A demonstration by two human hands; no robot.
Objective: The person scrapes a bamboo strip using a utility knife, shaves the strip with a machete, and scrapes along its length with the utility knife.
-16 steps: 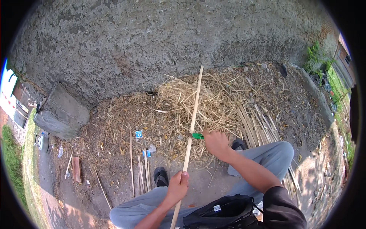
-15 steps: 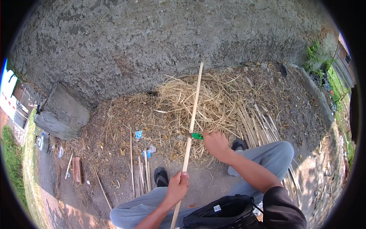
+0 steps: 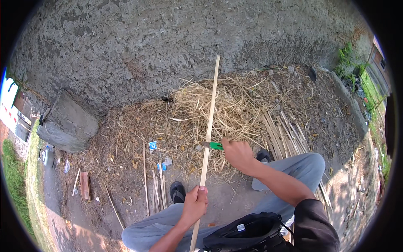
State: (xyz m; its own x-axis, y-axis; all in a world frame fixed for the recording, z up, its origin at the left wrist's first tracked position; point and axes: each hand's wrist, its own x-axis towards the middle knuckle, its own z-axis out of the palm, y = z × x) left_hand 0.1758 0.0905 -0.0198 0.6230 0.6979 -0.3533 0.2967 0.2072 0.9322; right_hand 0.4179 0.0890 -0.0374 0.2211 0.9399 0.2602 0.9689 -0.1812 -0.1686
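Observation:
A long, pale bamboo strip (image 3: 212, 105) runs upright through the middle, from near my lap up to the grey wall. Closed round its lower part is my left hand (image 3: 195, 205), thumb lying along the strip. My right hand (image 3: 240, 156) grips a green-handled knife (image 3: 215, 145), whose short blade touches or crosses the strip above the left hand. Its handle end is hidden in my fist. Beyond the blade, a heap of curly bamboo shavings (image 3: 235, 107) lies at the foot of the wall.
Split bamboo strips (image 3: 289, 136) lie on the right by my knee, and several more (image 3: 157, 191) by my left foot. A concrete block (image 3: 71, 124) stands far left, near a reddish-brown brick-like piece (image 3: 85, 186). The rough wall (image 3: 168, 46) spans the back. A black bag (image 3: 243, 231) sits at my lap.
The strip's far end has shifted up and slightly left. Both hands have moved a little upward, and the knife sits slightly higher in the picture, still at the strip.

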